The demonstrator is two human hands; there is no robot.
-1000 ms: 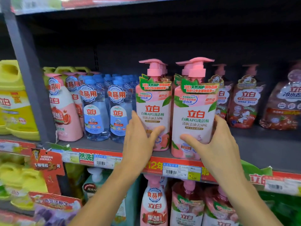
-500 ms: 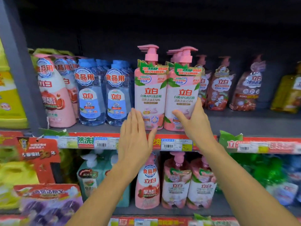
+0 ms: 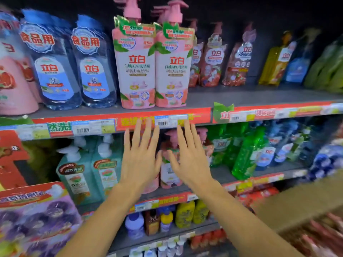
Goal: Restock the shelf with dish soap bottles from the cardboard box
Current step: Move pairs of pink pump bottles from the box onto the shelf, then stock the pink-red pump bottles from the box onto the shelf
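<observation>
I saw two pink dish soap bottles standing upright and touching side by side near the front edge of the shelf (image 3: 241, 97). The left pink bottle (image 3: 136, 71) and the right pink bottle (image 3: 174, 71) matched: pale pink bodies, pink pump heads, a green and red banner at the neck, green leaves at the shoulders, red brand characters over brown lettering, and peach artwork low on the label. More pink pumps showed behind them. Just to their left stood two clear blue bottles (image 3: 74, 67) with round blue badges.

Both of my hands hung below that shelf, in front of the row beneath, and held nothing. My left hand (image 3: 140, 156) was flat, fingers straight and spread, the tips level with the red price strip (image 3: 130, 123). My right hand (image 3: 189, 156) lay the same way, fingers straight, thumb out towards the left hand. Neither touched a bottle.

At the lower right I could see the brown edge of the cardboard box (image 3: 300, 203), blurred, with pink pump tops (image 3: 323, 232) showing inside it.
</observation>
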